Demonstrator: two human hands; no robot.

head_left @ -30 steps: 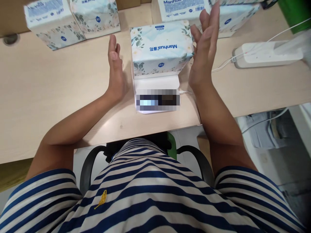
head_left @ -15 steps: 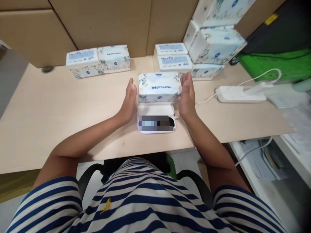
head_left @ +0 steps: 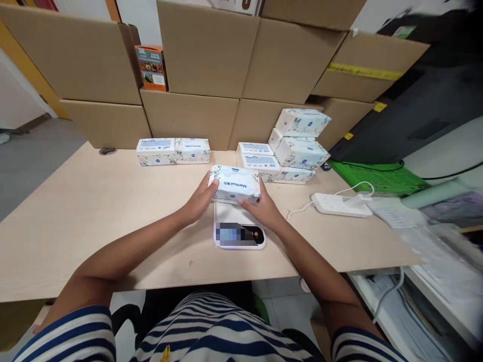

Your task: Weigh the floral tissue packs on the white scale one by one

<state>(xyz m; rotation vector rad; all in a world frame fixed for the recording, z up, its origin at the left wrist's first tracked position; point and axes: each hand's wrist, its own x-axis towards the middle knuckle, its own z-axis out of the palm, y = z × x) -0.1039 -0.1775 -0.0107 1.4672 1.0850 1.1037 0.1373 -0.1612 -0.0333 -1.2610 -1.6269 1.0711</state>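
A floral tissue pack (head_left: 236,182) is gripped at its two ends between my hands. My left hand (head_left: 201,198) holds its left end, with the thumb on the near side. At the right end, the fingers of my right hand (head_left: 263,203) wrap the pack, thumb along the lower front edge. Below and nearer to me lies a white scale-like device (head_left: 226,211) with a black display strip; part of the display is blurred out. The pack hides the device's far part, and I cannot tell whether the two touch.
Two tissue packs (head_left: 156,151) stand at the back left; several more are stacked (head_left: 302,152) at the back right. A white power strip (head_left: 341,205) with cables lies right. Cardboard boxes (head_left: 192,118) wall the table's back; an orange box (head_left: 151,69) sits among them.
My hands have closed on the ends of the tissue pack, which they stood beside before. The head view has tilted up, showing more of the boxes.
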